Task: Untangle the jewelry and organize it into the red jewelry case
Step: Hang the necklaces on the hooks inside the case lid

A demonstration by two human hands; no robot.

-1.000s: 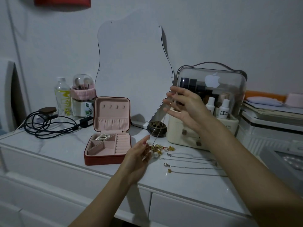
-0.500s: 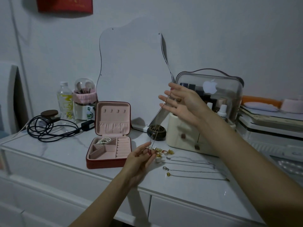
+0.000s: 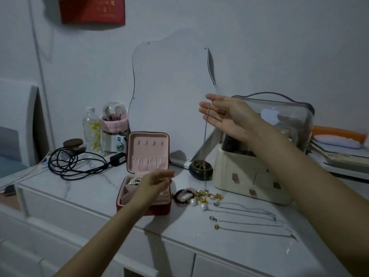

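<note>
One red jewelry case [image 3: 159, 208], lid upright, pink lining, stands open on the marble counter [image 3: 83, 188]. Four small hooks show in the lid. Pearl piece [image 3: 133, 180] lies in its back-left compartment.

Left hand [image 3: 154, 181] hovers over the case, fingers loosely extended and blurred; nothing seen in it.

Right hand [image 3: 226, 114] is raised, fingers straight and slightly spread. One thin chain [image 3: 205, 156] is draped over them and hangs straight down to the pile.

Jewelry pile [image 3: 199, 196] lies just right of the case: one dark bead bracelet, gold bits, two pearls at least.

Three necklaces [image 3: 249, 221] are laid out straight, side by side, right of the pile.
</note>
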